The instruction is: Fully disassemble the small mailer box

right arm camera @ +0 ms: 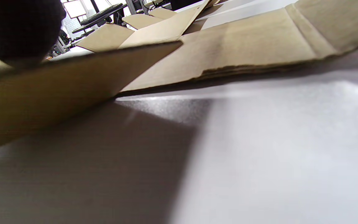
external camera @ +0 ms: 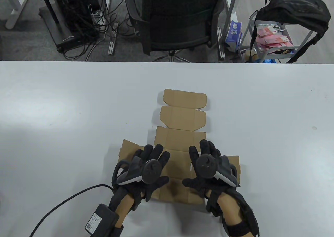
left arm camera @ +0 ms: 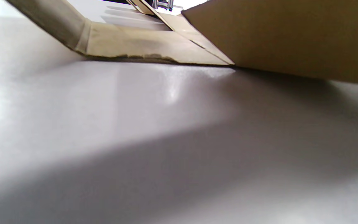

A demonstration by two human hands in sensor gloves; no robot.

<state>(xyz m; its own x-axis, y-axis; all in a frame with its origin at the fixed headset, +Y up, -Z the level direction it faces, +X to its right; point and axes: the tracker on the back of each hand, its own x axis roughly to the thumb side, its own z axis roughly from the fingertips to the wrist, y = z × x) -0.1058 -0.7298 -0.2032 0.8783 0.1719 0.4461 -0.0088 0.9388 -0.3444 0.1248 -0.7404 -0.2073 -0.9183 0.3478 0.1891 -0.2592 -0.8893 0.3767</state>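
On the white table [external camera: 65, 103], both hands, left [external camera: 146, 166] and right [external camera: 206, 166], press spread fingers on the flattened mailer box [external camera: 180, 137].

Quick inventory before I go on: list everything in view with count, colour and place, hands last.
Mailer box: one, brown cardboard, unfolded nearly flat at the table's near middle; side panels under the hands sit slightly raised.
Table: one, white, fills the lower view.
Office chair: one, black, behind the table's far edge.
Backpack: one, black, on a cart at far right.
Cart: one, grey metal, holds pink packets.
Cables: several, black and white, on the floor at far left.
Left hand: one, black glove, fingers spread flat on the box's left panel.
Right hand: one, black glove, fingers spread flat on the right panel.
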